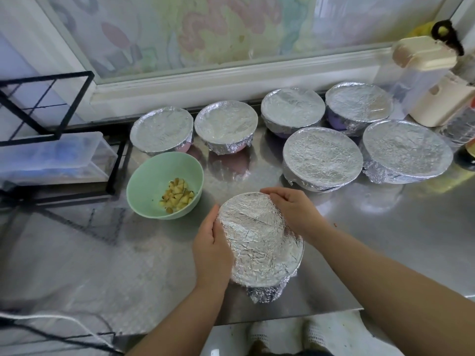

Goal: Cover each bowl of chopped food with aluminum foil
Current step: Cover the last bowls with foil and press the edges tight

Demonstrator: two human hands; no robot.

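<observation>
front bowl: the front bowl (267, 295) sits right under me, near the counter's front edge, with foil (259, 242) wrapped over its top. i cannot see the food inside.
left hand: my left hand (212, 249) is cupped round the left rim, fingers curled over the foil and pressing it down the side.
right hand: my right hand (293, 211) is curled over the far right rim the same way, holding foil against the bowl.
green bowl: the green bowl (144, 191) is just left of my hands and uncovered, with chopped food (177, 195) showing in the bottom.
done bowls: six covered bowls (162, 129) stand at the back, well apart from my hands.
risk, tearing: the foil is thin and heavily creased. if i squeeze hard at the rim, i judge it could split, or pull loose on the near side where the skirt is bunched.
risk, sliding: the steel counter (385, 227) looks slick. uneven pressure from my two hands could push the bowl toward the front edge.
risk, knock: my left hand is near the green bowl, so a wide move on that side might tip it or scatter the food.
</observation>
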